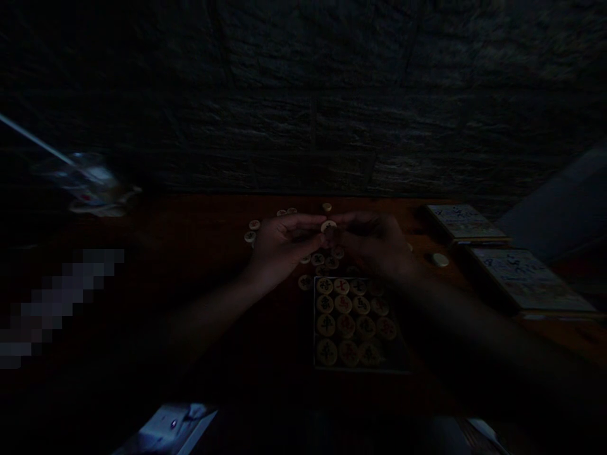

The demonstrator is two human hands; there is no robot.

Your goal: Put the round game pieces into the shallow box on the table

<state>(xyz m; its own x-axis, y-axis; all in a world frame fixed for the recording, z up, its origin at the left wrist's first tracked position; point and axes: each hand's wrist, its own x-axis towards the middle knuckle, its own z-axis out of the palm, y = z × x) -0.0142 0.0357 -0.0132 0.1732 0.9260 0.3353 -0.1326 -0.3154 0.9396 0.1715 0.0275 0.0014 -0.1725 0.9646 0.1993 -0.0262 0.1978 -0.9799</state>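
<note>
One round piece [329, 225], no long axis, is pinched between fingers of left hand [279, 243] and right hand [374, 243], neither nearer, with the box [315, 328] placed nearer the body on the tabletop [203, 218].

The hands [279, 245] and forearms [227, 294] are bare.

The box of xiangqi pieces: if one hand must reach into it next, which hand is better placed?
Probably the right hand: it is near the far right corner of the box, while the left hand is mostly left of it. Both hands hold one xiangqi piece between them.
</note>
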